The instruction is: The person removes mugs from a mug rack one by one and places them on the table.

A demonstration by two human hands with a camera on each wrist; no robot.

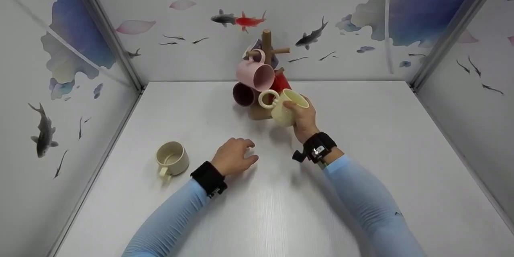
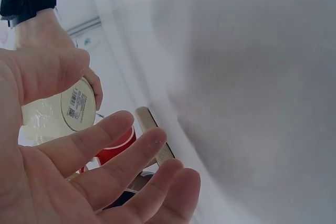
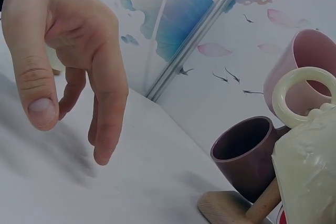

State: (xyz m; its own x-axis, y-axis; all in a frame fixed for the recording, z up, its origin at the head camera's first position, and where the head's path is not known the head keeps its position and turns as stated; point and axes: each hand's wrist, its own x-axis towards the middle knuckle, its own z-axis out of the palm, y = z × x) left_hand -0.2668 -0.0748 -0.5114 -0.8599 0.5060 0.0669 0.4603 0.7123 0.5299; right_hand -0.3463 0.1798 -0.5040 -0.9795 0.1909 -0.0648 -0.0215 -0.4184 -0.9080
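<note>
In the head view my right hand grips a pale yellow mug by its body, thumb at the rim, its ring handle pointing left. The mug is held up in front of a wooden mug tree. On the tree hang a pink mug, a dark maroon mug and a red mug. My left hand hovers over the table with loosely bent fingers and holds nothing. The left wrist view shows the yellow mug's underside with a printed label.
A beige mug stands upright on the white table at the left, handle toward the front. Behind the mug tree rises a white wall with painted fish and petals. Side panels close in the table left and right.
</note>
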